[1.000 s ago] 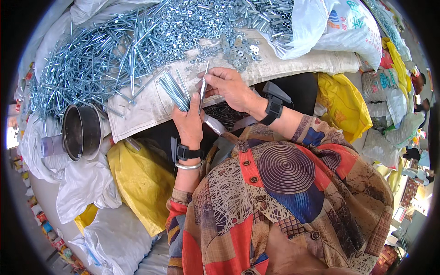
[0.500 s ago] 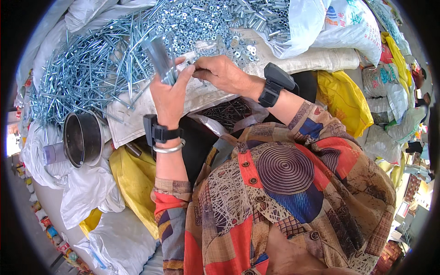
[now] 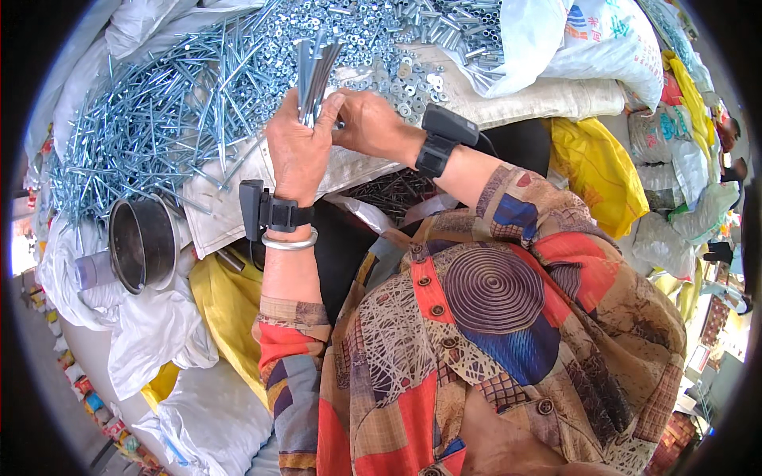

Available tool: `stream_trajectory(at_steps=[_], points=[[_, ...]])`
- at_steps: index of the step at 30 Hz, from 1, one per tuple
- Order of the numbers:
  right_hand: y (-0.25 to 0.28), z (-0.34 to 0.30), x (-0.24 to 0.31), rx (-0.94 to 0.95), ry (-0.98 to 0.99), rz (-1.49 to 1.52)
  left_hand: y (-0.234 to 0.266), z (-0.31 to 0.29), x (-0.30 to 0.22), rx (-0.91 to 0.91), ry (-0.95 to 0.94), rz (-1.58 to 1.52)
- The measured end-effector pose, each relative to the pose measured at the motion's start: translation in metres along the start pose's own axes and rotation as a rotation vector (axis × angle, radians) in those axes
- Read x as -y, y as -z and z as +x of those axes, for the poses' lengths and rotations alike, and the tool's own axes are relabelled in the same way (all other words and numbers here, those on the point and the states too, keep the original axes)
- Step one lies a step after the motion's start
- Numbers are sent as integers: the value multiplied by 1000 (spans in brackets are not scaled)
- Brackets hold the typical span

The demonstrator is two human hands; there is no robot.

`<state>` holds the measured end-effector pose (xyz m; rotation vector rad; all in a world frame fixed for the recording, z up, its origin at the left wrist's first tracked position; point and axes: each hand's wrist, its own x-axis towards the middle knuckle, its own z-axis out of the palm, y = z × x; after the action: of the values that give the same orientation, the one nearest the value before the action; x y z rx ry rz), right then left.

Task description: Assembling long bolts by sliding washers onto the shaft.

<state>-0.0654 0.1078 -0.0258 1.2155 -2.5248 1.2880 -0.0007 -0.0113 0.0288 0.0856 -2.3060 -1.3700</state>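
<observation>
Upright in my left hand (image 3: 297,155) is a bundle of long silver bolts (image 3: 315,78), its fingers wrapped round the lower part. My right hand (image 3: 373,124) meets it at the thumb, with its fingers curled in. Whatever those right fingertips pinch is hidden behind the left thumb. Both hands are above the near edge of a white cloth (image 3: 357,170). Left of them spreads a heap of loose long bolts (image 3: 147,131). Beyond lie a heap of small nuts (image 3: 357,32) and scattered flat washers (image 3: 409,87).
Short metal sleeves (image 3: 468,36) spill from a white sack (image 3: 591,59) at the back right. A dark round pot (image 3: 143,244) stands at the left. Below my hands a bag of dark metal pieces (image 3: 385,194) gapes. Yellow sacks (image 3: 599,170) flank me.
The bolt bundle has swung from leaning left to nearly upright and moved right. My right hand has shifted left and now presses closer to the left one.
</observation>
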Motion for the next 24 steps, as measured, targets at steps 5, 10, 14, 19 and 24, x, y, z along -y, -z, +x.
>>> stream_trajectory(at_steps=[5,10,14,19,24], points=[[0,-12,7,26,-90,178,1,-2,6,10,4,36],[28,-31,1,-121,-314,608,3,-3,13,-22,-26,56],[5,-22,4,-158,-97,482,0,-4,10,-13,-12,38],[14,-18,-4,-171,-162,640,-2,-7,6,-9,-62,64],[15,-25,-2,-135,-204,615,-3,-8,9,-16,-55,104]])
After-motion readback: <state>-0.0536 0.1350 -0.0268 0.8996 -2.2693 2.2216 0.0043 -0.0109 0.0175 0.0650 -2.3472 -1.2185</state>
